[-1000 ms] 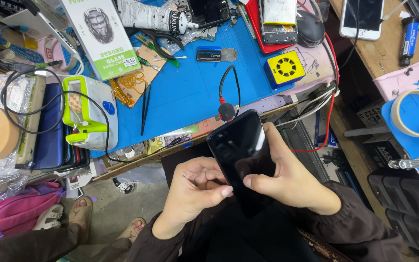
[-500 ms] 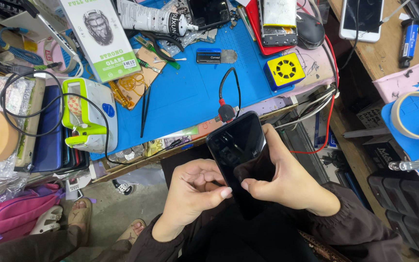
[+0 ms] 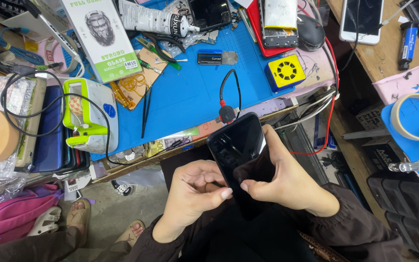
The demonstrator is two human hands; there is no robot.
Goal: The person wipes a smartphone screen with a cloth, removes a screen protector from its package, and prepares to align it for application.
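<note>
A black smartphone (image 3: pixel 241 155), its dark glass face up and tilted, is held just below the centre of the view, over the person's lap and off the near edge of the blue work mat (image 3: pixel 190 97). The right hand (image 3: pixel 287 182) grasps it from the 4 o'clock side, fingers wrapped behind the body and the thumb laid across the lower part of the screen. The left hand (image 3: pixel 195 194), at 8 o'clock from the phone, is curled with its fingers folded in; its thumb tip meets the phone's lower left edge, close to the right thumb. At 12 o'clock from the phone a black cable with a red-marked plug (image 3: pixel 228 109) loops on the mat, its plug just beside the phone's top corner. Further toward 1 o'clock sits a small yellow box with a round grille (image 3: pixel 285 72). At 10 o'clock stand a white-and-green device (image 3: pixel 90 119) and black tweezers (image 3: pixel 145 109). A roll of tape (image 3: pixel 415 116) lies on a second blue mat at 3 o'clock. Sandalled feet (image 3: pixel 81 221) show at 8 o'clock on the floor.
</note>
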